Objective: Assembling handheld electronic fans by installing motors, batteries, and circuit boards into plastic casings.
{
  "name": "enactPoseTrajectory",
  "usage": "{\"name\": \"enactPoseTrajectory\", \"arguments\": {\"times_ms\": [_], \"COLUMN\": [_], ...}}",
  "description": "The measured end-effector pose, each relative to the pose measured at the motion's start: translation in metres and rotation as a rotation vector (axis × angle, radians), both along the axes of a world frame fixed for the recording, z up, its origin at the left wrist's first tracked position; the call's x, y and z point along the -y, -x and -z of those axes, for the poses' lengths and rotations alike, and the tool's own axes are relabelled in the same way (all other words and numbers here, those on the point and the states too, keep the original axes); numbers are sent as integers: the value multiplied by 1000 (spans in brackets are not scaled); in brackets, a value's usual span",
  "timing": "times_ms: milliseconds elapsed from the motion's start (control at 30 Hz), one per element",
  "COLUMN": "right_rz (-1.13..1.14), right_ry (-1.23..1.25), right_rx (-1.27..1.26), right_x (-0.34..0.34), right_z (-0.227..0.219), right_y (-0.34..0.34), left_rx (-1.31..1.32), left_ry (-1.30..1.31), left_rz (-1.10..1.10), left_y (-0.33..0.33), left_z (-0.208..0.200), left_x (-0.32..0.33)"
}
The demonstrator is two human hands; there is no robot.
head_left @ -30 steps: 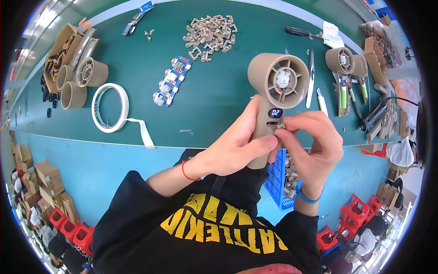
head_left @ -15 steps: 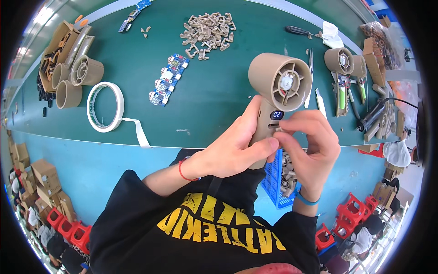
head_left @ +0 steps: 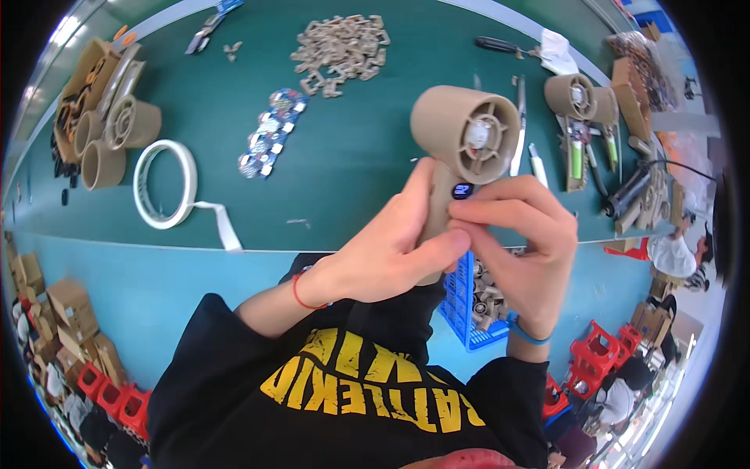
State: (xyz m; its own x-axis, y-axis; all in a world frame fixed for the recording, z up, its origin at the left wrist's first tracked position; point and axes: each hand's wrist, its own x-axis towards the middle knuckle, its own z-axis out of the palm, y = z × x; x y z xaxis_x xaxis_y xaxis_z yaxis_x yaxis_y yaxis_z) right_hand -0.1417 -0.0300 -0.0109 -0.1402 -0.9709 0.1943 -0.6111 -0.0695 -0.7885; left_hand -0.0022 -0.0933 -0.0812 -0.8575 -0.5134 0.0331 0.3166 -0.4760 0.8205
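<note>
My left hand (head_left: 383,246) is closed around the handle of a tan handheld fan (head_left: 440,205), thumb laid across its front. The fan's round head (head_left: 461,129) tilts up, showing spokes and a white motor hub. On the handle a small dark display (head_left: 462,191) is lit. Just below it, my right hand (head_left: 519,242) presses a pinched thumb and forefinger against the handle. These fingertips cover that spot, and anything between them is hidden. Beyond the fan lies a pile of small tan plastic parts (head_left: 344,48). Left of the fan is a row of blue circuit boards (head_left: 272,133).
A tape roll (head_left: 139,187) and tan fan housings (head_left: 141,123) lie at left. At right are a screwdriver (head_left: 500,44), white-handled knife (head_left: 537,166), half-assembled fans (head_left: 576,144) and a black corded tool (head_left: 625,195). A blue crate (head_left: 462,313) of fan parts stands below the table edge.
The right fingertips have closed in on the handle under the display, covering the slot and small pale piece seen there before. The view has shifted slightly, moving everything a little left.
</note>
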Motion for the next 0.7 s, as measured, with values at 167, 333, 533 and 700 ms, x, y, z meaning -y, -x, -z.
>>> {"name": "enactPoseTrajectory", "arguments": {"times_ms": [167, 333, 533, 700], "right_rz": [56, 48, 134, 60], "right_ry": [67, 71, -84, 5], "right_rx": [10, -35, 342, 380], "right_x": [-8, -10, -9, -12], "right_z": [8, 6, 9, 20], "right_y": [-2, 0, -5, 1], "left_rx": [14, 38, 60, 11], "left_ry": [-33, 16, 19, 77], "left_rz": [-26, -10, -102, -72], "left_y": [-4, -6, -4, 0], "left_z": [1, -1, 3, 6], "left_x": [-2, -1, -3, -2]}}
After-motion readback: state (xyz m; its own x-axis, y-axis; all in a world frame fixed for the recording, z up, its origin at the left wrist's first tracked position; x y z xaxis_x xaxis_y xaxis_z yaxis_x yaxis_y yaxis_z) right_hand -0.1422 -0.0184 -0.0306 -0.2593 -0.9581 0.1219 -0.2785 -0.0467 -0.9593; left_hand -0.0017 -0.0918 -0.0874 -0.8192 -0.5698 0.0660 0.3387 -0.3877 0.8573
